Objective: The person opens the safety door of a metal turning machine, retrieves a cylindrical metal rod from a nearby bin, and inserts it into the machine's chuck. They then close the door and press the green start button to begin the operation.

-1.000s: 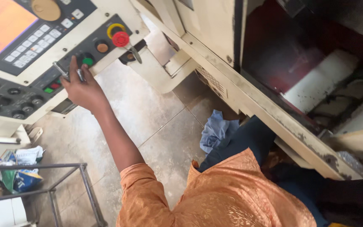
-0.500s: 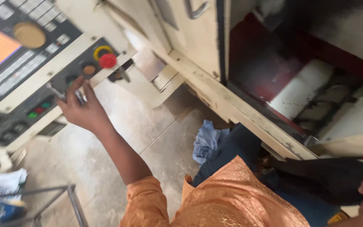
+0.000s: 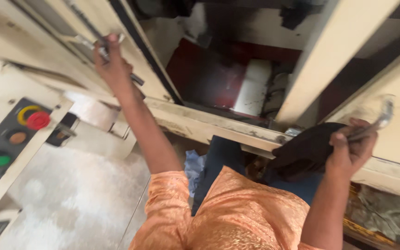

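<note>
Close in, the right hand (image 3: pixel 348 153) is clenched on a dark cloth (image 3: pixel 306 148) and a shiny metal handle (image 3: pixel 378 118) by the machine's right door; farther off, the left hand (image 3: pixel 112 65) grips the left door's handle (image 3: pixel 93 46) (fingers wrapped tight) above the control panel (image 3: pixel 10 143).

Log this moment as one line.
left hand: gripping door handle | right hand: holding dark cloth, on right handle | machine door: open
</note>
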